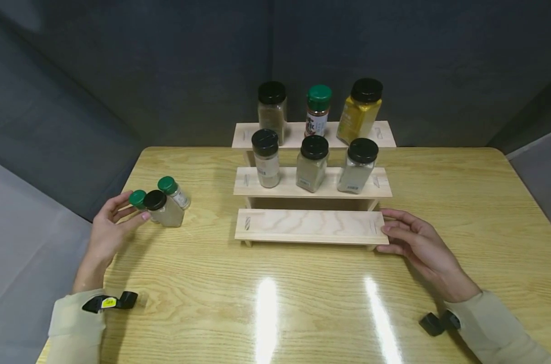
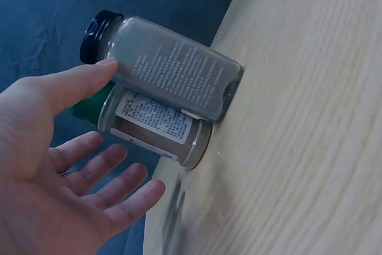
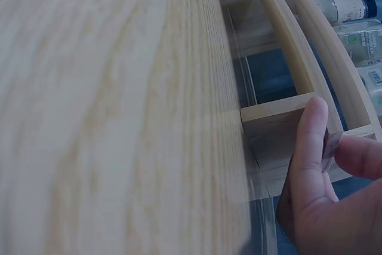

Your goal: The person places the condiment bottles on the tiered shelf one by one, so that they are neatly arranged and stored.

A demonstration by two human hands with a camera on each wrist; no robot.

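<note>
At the table's left, my left hand reaches around a group of spice jars, fingers spread and relaxed. Its thumb lies at the shoulder of a black-capped square jar; the other fingers stand apart from a green-capped round jar beside it. A second green-capped jar stands just behind them. My right hand holds the right end of the lowest step of a three-step wooden spice rack. In the right wrist view, its thumb and fingers pinch the step's end.
On the rack's middle step stand three black-capped jars, including a round shaker. The top step bears a brown-filled jar, a green-capped jar and a yellow jar. A dark curtain hangs behind the wooden table.
</note>
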